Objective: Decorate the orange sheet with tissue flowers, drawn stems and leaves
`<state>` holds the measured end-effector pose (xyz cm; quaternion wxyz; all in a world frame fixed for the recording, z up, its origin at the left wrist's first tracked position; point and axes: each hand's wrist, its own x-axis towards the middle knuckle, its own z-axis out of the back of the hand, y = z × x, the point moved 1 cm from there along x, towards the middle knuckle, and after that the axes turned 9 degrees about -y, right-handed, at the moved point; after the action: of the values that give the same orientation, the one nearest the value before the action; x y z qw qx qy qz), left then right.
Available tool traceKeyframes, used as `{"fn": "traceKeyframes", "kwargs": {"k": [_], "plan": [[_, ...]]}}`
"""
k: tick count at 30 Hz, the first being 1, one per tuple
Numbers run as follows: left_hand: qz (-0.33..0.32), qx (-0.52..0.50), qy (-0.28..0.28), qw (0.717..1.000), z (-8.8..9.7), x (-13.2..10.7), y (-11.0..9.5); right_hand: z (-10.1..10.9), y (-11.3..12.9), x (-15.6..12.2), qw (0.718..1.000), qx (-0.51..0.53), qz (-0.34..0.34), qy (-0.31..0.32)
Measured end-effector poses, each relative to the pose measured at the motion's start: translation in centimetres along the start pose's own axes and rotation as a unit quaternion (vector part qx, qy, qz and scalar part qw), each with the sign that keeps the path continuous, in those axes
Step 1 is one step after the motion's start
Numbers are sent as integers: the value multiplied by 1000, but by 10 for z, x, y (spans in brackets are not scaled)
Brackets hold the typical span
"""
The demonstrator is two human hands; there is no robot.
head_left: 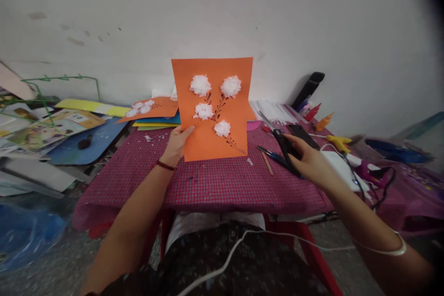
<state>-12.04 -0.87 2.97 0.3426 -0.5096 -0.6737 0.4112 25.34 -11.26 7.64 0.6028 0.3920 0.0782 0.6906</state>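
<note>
My left hand grips the lower left edge of an orange card, thumb in front, holding it upright above the table. Several ruffled white flowers stand out from the card, joined by a dark drawn stem with small leaves. In my right hand are black-handled scissors, their blades pointing up and left, away from the card. Below them on the cloth lie a second pair of scissors with blue-black handles and a thin wooden stick.
A checked red cloth covers the table. Another orange card with white flowers lies on coloured sheets at left. White paper strips, a black phone, paint bottles and a yellow-and-purple glue gun with its cord occupy the right.
</note>
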Motion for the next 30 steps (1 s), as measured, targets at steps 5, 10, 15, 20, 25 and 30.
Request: {"fn": "traceKeyframes", "kwargs": {"k": [5, 10, 15, 20, 25, 30], "plan": [[-18, 5, -25, 1000, 3, 4, 0, 7, -21, -16, 998, -63, -19, -23], [-38, 4, -26, 999, 6, 13, 0, 31, -64, -32, 991, -118, -59, -25], [-50, 32, -17, 998, 12, 20, 5, 58, -99, -46, 991, -94, -96, -3], [-61, 40, -26, 997, 8, 18, 8, 58, -118, -43, 989, -94, -84, 73], [-56, 65, -23, 996, 4, 9, 10, 41, -144, -19, 984, -127, -83, 89], [-64, 50, -16, 997, 2, 8, 12, 16, -153, 11, 977, -171, -82, 94]]}}
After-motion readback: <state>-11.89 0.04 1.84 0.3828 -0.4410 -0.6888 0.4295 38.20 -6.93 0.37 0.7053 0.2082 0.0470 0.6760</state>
